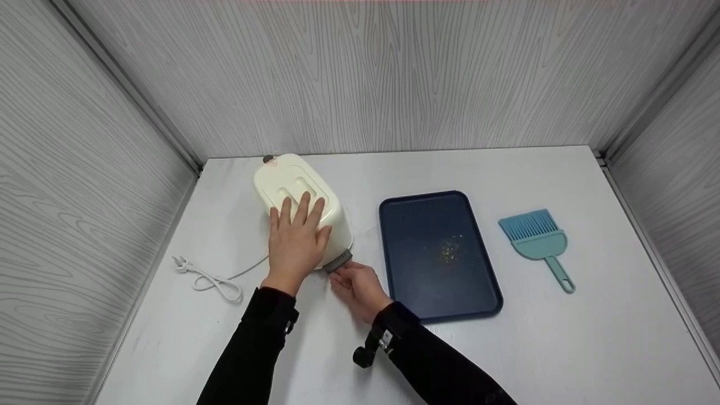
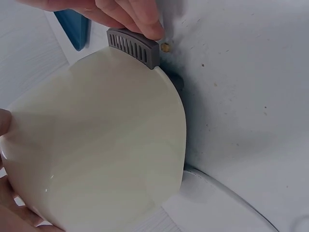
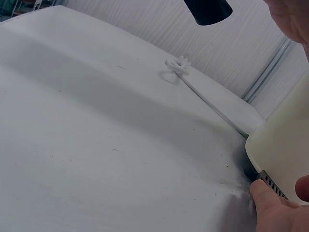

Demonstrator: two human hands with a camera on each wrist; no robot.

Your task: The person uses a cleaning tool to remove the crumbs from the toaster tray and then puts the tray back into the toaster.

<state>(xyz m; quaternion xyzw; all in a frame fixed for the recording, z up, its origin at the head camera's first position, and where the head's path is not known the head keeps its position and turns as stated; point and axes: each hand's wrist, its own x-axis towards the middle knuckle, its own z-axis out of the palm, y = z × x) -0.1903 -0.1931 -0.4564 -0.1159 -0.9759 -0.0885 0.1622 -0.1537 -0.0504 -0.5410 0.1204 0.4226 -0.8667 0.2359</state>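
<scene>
A cream toaster with two slots in its top stands at the left of the table. My left hand rests flat on its top, fingers spread. At the toaster's near lower edge a grey slatted crumb tray handle sticks out. My right hand holds this handle, with fingertips at its end; the rest of the crumb tray is hidden. A small crumb lies on the table beside the handle.
Right of the toaster lies a dark blue tray with a small heap of crumbs. A teal brush lies further right. The toaster's white cord and plug lie at left. Patterned grey panels enclose the table's back and sides.
</scene>
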